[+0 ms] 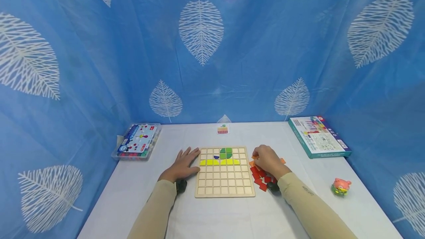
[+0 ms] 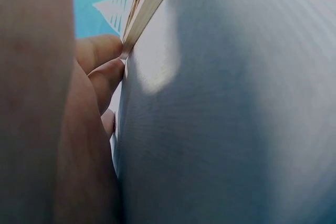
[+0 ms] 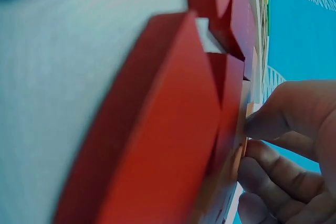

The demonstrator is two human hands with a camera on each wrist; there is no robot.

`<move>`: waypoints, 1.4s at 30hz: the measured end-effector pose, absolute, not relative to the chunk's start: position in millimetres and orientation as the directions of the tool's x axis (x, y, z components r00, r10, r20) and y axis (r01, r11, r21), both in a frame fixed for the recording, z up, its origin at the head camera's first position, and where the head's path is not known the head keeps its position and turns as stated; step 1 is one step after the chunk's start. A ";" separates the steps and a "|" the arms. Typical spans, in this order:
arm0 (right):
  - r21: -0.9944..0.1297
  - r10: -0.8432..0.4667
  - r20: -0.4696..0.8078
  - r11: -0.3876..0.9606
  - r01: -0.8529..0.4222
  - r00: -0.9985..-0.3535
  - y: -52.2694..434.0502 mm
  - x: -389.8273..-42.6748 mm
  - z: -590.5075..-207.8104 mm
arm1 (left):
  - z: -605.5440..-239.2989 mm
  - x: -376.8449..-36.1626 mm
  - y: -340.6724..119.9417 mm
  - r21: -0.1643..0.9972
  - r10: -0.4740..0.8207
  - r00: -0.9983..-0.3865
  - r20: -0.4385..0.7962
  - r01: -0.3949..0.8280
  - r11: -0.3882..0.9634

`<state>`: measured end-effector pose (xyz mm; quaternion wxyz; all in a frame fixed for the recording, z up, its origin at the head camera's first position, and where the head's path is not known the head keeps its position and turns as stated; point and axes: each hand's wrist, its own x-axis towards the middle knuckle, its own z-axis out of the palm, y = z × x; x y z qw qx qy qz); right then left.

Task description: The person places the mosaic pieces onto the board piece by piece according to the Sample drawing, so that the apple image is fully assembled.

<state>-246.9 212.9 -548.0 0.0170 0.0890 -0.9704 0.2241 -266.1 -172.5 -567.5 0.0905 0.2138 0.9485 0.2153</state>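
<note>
A sideways nudge could be shifting the pale wooden grid board [image 1: 224, 182], which is holding flat yellow tiles [image 1: 210, 162] and a few green [image 1: 229, 150] and blue ones in its cells. The clear plastic box [image 1: 154, 141] is containing red and green pieces. The left hand [image 1: 182, 166], fingers spread and gripping nothing, is touching the board's left edge, a likely cause of nudging. The right hand [image 1: 268, 159] is pinching a thin orange tile [image 3: 244, 148] beside the red tiles [image 1: 263, 186], whose crowding could be making neighbours slide.

Wide head view, 2 wrist close-ups
</note>
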 end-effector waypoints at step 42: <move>-0.571 -0.568 0.091 0.643 -0.510 -0.818 49.6 -247.3 -544.3 | -568.6 -267.7 -180.3 0.458 0.511 -0.858 -0.057 0.432 0.777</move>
